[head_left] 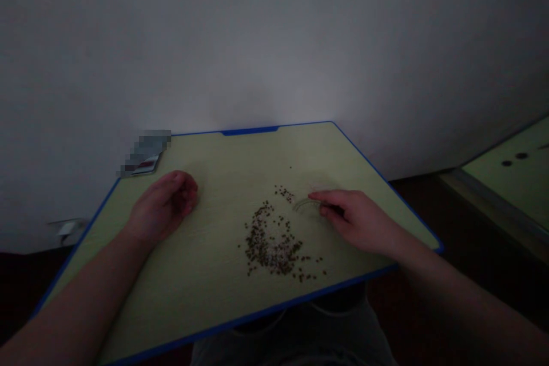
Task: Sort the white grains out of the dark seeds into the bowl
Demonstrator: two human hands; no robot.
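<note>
Right hand (pixel 358 217): thumb and fingers pinched together on a clear curved piece (pixel 305 203), held just above or on the tabletop; contact with the surface cannot be told. The piece is transparent, thin, with arc-shaped ridges or rim lines; full outline partly covered by the fingers.

Left hand (pixel 160 206): well apart from the right, over the left part of the board, fingers curled loosely inward. Whether the fingertips meet, or enclose anything, cannot be told.

Between the hands, nearer the right and towards the body: a loose mixed heap (pixel 272 243), low and irregular. Two components: fine whitish grains, mostly in the middle, and small dark brown to greenish pellets, denser along its left and near sides, scattering outward. A small cluster of dark pellets (pixel 283 192) lies just left of the clear piece; a single dark speck (pixel 290 167) lies beyond it.

Under all: tabletop (pixel 206 274), pale yellowish, smooth, flat, with blue edging (pixel 300 298). A blue strip (pixel 250 131) sits at the far edge.

Beyond the left hand, at the far left corner: flat grey item (pixel 148 151), partly pixelated, surface shiny where visible.

Further out: plain matte grey wall (pixel 274 40); pale panel (pixel 514 177) with dark round spots, far right of the right hand. Lighting dim.
</note>
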